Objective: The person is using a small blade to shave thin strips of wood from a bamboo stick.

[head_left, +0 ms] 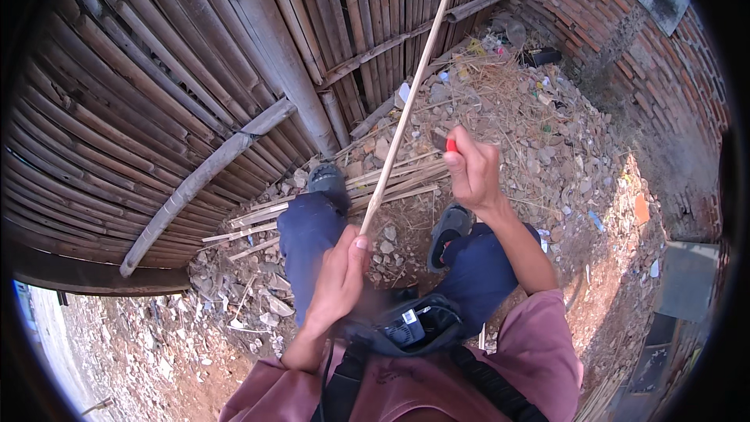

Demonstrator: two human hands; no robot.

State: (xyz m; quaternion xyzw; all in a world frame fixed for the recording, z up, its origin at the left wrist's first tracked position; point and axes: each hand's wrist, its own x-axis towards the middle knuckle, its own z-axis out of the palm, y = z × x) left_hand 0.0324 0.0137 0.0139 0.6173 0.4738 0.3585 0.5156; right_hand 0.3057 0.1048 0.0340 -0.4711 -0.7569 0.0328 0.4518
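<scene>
A seated person's left hand point(337, 277) grips a long bamboo strip point(408, 101) at its lower end while the right hand point(471, 168) closes on a red-handled knife point(444, 142) beside it; steady, shallow strokes away from the body seem safest.

Outdoors, in bright daylight with hard shadows. On the left and ahead, a fence of upright bamboo poles point(117, 86), weathered grey-brown, braced by a slanting bamboo crossbar point(205, 176) and a thinner rail point(406, 35) higher up. To the right, a red brick wall point(625, 39) with a grey patch of mortar down one part. Underfoot, bare reddish earth point(617, 266) strewn with broken stones, rubble point(234, 297) and dry straw point(500, 70). Against the fence foot, a loose bundle of split bamboo strips point(312, 203) lying flat. Scraps of litter scattered in the far corner.
</scene>
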